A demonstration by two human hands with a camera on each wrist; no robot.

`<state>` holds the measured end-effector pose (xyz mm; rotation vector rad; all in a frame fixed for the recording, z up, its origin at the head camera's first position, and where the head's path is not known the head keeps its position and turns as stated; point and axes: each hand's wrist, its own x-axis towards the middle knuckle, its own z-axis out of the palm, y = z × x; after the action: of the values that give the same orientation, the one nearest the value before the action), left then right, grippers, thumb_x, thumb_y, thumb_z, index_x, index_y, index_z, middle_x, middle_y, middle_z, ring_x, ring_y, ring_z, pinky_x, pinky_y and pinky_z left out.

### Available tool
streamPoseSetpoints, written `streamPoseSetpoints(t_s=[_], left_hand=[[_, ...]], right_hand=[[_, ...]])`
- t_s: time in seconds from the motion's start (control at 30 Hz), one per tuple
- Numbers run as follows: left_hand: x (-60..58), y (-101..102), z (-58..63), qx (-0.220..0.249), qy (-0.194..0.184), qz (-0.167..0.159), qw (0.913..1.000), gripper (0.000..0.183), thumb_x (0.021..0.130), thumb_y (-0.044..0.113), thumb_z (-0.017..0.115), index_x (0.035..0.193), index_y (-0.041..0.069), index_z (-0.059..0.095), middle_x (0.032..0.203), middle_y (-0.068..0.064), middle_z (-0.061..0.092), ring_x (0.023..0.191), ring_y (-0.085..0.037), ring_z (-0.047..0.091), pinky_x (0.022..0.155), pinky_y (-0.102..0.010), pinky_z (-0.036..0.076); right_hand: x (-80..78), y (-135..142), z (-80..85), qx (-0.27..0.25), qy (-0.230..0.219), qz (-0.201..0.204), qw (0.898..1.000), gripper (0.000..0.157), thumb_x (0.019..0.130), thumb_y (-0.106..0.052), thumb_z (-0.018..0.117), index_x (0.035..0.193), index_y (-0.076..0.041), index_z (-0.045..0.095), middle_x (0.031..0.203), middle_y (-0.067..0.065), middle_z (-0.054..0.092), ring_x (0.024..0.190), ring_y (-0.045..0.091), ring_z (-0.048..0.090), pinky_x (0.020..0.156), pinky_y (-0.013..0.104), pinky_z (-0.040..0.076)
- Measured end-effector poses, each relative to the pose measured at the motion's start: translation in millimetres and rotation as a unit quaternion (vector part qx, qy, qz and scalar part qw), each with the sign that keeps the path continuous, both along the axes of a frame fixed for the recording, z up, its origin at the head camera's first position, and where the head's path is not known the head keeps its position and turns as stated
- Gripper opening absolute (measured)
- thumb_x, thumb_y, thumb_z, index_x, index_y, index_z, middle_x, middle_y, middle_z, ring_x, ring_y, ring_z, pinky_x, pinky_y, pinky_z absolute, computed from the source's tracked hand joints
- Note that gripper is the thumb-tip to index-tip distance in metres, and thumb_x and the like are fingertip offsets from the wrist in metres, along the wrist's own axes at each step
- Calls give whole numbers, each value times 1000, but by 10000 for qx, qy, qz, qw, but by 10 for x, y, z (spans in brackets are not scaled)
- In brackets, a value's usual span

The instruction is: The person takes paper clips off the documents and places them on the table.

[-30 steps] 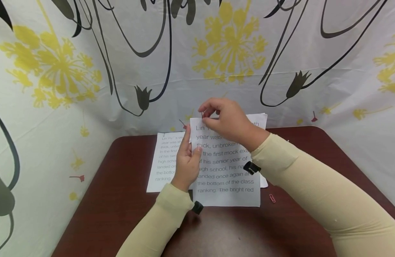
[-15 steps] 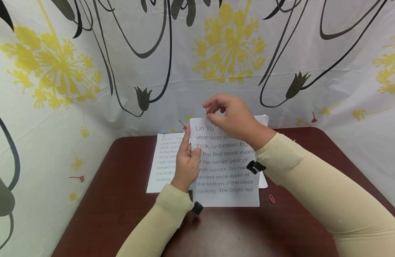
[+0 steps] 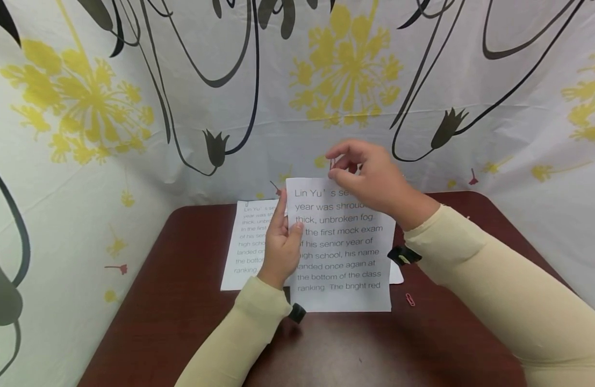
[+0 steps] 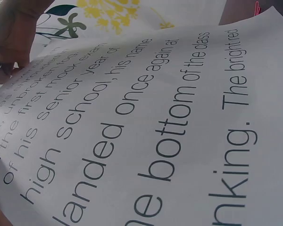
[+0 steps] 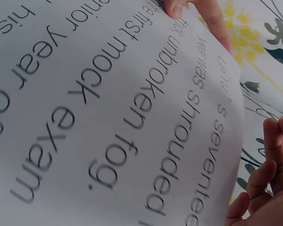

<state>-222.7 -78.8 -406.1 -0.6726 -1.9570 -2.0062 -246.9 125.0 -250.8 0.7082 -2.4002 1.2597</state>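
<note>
2 hands [image 3: 281,247] — 3 paper clips [image 3: 410,299], at least 3 paper sheets [image 3: 345,242] — 1 table [image 3: 171,312].

The sheet [image 3: 343,252] was white with big black print, held up and kinda bowed. The clip [image 3: 332,164], a skinny reddish thing, was pinched roughly upright near its top edge.

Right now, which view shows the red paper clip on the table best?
Head: the red paper clip lies fully visible. Left wrist catches only part of it past the sheet; right wrist shows none.
</note>
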Motion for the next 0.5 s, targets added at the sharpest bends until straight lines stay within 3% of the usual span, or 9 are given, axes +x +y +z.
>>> streamPoseSetpoints(t_s=[0.3,0.5], left_hand=[[7,16,16,93,43,-1,9999,82,108,-1,44,168,47,15,147,-1,65,98,-26,79,68,-29,62],[12,15,13,82,53,91,9999,83,108,-3,44,168,47,15,146,-2,66,92,-25,78,58,-25,55]], right_hand=[[114,212,39,-48,-26,-152,9999,25,95,-6,70,119,-9,75,88,5,75,75,20,57,66,25,44],[147,387,17,-72,-183,-105,9998,28,95,-6,72,123,-7,74,90,3,72,76,17,58,65,22,45]])
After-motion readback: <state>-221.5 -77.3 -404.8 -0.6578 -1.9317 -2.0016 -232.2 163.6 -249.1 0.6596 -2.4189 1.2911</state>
